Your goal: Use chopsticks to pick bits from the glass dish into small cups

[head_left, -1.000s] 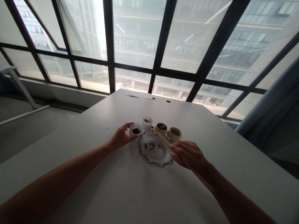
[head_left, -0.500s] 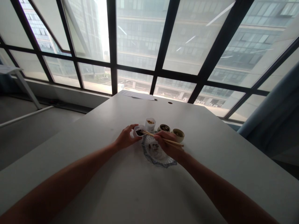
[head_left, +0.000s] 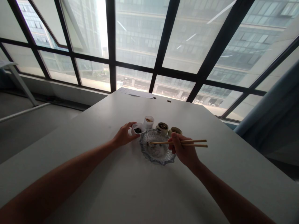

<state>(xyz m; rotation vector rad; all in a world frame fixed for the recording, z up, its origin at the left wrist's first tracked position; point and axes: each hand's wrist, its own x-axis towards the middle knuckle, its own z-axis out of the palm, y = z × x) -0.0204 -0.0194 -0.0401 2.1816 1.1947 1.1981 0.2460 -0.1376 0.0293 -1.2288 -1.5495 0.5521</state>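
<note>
In the head view, the left hand (head_left: 123, 135) reaches forward, thumb and fingers grasping a white cup (head_left: 137, 128) of dark pieces. Angled inward, the right hand (head_left: 184, 151) pinches wooden chopsticks (head_left: 193, 143), their tips left of its fingers over a glass dish (head_left: 157, 158).

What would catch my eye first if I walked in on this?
Probably the wall of dark-framed windows behind the white table. Then the glass dish mid-table, with chopsticks in the right hand reaching over it. Four small cups crowd its far side, and the left hand grips the leftmost, white with dark bits inside.
</note>
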